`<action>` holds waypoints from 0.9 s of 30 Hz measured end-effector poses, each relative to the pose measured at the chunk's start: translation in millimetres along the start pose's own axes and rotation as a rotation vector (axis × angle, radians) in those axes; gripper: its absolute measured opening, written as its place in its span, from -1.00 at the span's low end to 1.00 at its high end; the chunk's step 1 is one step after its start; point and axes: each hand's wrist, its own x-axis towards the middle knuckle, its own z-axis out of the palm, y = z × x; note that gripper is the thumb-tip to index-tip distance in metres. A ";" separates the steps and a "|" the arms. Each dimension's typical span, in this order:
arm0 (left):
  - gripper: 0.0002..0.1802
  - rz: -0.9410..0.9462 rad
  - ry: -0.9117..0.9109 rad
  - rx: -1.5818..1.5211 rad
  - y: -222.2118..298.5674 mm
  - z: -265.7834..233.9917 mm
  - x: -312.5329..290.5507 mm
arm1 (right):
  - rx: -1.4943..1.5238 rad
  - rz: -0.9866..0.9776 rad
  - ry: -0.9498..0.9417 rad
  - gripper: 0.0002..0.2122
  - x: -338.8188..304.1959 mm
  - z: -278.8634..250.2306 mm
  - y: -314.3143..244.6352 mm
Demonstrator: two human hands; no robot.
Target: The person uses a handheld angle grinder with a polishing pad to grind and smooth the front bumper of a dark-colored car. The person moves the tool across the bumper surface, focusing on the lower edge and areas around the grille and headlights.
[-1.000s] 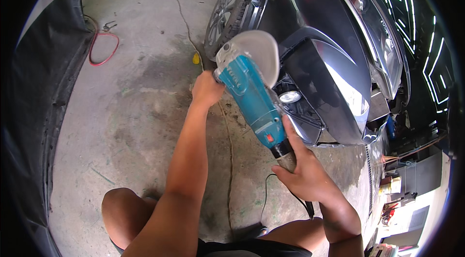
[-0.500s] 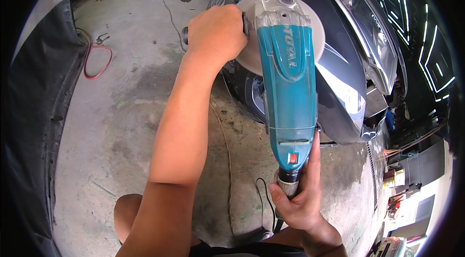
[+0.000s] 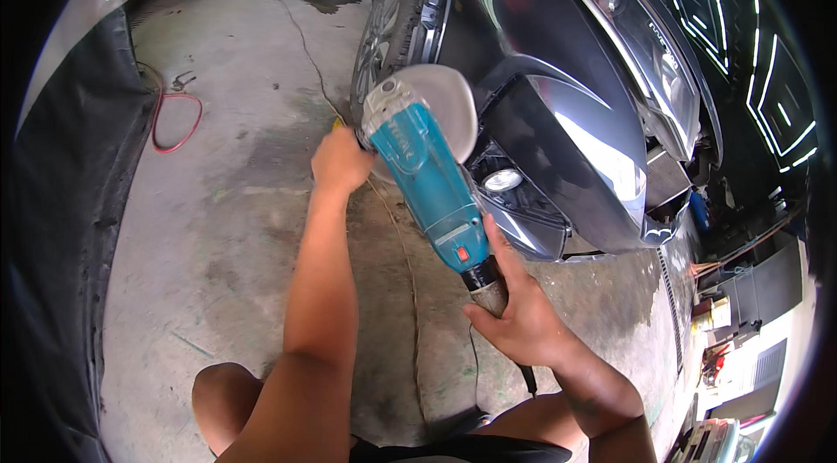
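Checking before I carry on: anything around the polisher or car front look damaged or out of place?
Yes. A dark stain marks the concrete floor near the front wheel, like a spill, and a long crack runs across the slab. The polisher itself looks intact.

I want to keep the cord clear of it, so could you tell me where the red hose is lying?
In the head view, the red hose lies looped on the concrete floor at upper left, beside the dark car panel, well left of the left hand.
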 end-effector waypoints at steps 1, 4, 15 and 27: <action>-0.63 -0.039 -0.020 -0.016 -12.4 15.1 -1.5 | -0.025 0.005 -0.011 -0.02 2.4 0.7 0.1; -0.61 -0.109 -0.064 -0.138 -54.6 70.9 -4.1 | 0.042 0.115 -0.092 0.02 5.5 4.0 9.7; -0.66 -0.152 0.018 -0.520 -44.0 183.1 -129.7 | -0.604 0.236 -0.220 0.04 -41.5 -44.9 117.8; -0.77 -0.079 -0.136 -0.171 -22.1 279.8 -272.8 | -0.572 0.462 0.125 -0.22 -160.1 9.2 345.2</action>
